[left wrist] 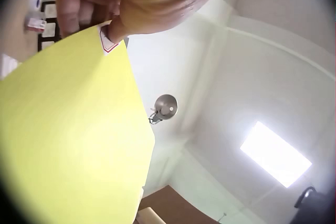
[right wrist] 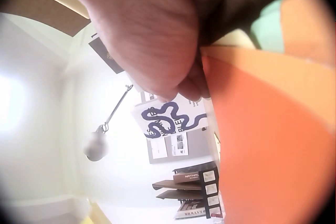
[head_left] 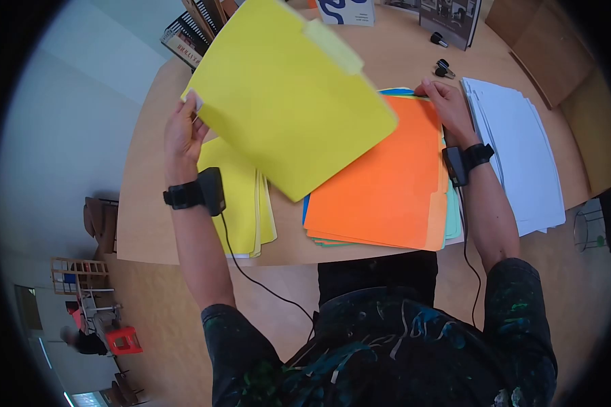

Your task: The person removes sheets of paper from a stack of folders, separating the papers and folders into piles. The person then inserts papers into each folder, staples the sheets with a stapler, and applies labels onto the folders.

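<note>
My left hand (head_left: 182, 136) pinches a yellow file folder (head_left: 278, 95) by its left corner and holds it raised and tilted. A white, red-edged label (left wrist: 108, 41) shows beside the thumb in the left wrist view. Under the folder, more yellow folders (head_left: 234, 203) lie at the table's left. An orange folder (head_left: 377, 183) tops a stack with green and blue edges showing, partly covered by the raised folder. My right hand (head_left: 449, 108) is at the orange folder's upper right corner, its fingers curled at the edge; the palm hides part of the grip in the right wrist view.
White paper sheets (head_left: 516, 156) are piled right of the stack. Black binder clips (head_left: 443, 69) lie behind it, near a standing dark book (head_left: 448, 20) and a white booklet (head_left: 346, 10). A book rack (head_left: 187, 37) stands at the back left. Cables hang from both wrists.
</note>
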A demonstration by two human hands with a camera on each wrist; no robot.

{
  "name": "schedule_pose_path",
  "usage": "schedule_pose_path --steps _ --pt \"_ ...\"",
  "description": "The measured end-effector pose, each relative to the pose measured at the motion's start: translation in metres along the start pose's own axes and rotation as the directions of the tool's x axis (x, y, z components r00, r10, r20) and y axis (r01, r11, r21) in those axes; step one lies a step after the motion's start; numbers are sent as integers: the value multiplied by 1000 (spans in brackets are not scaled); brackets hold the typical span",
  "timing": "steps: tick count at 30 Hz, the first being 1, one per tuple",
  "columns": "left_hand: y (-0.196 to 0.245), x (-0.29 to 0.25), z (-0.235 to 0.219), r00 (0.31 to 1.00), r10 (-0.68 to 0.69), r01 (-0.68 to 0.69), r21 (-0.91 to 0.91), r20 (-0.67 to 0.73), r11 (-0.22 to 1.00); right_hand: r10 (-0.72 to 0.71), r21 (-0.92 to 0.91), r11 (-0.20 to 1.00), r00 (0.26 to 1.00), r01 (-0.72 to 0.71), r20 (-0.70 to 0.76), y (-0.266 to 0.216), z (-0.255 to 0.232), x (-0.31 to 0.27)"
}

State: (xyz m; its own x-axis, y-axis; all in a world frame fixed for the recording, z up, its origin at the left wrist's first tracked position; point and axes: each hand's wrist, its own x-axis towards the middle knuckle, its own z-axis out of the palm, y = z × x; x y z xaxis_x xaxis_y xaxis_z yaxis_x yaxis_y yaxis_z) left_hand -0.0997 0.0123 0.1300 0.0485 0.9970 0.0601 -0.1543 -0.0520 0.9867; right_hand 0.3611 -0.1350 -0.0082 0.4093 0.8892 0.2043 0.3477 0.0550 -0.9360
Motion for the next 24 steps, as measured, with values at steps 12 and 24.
schedule_pose_path --steps 12,24 --pt "-83 69 -172 990 -88 136 639 -106 757 15 -16 1000 999 -15 46 1 0 1" --pt "-111 64 -149 955 192 198 967 -227 159 5 -5 1000 999 -5 42 6 1 5"
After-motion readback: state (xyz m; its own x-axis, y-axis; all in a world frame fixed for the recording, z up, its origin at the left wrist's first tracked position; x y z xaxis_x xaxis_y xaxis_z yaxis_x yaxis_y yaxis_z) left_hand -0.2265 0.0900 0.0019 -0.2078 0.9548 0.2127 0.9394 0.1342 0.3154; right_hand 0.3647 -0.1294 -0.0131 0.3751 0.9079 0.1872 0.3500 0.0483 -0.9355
